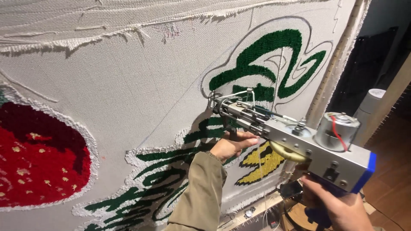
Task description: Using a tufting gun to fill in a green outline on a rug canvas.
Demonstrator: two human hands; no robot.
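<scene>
A silver and blue tufting gun (299,145) is pressed nose-first against a stretched beige cloth (141,85). My left hand (231,144), in an olive sleeve, grips the front handle under the gun's barrel. My right hand (338,207) holds the blue rear grip at the lower right. The needle tip (215,102) touches the cloth at the edge of a drawn outline partly filled with green tufted yarn (265,55). A white strand of yarn (280,72) runs down the cloth into the gun.
A red tufted strawberry shape (38,162) with white border fills the left. Green and white tufting (162,179) and a yellow patch (261,164) lie below the gun. The wooden frame edge (334,64) runs at right, with a white yarn cone (368,105) beyond it.
</scene>
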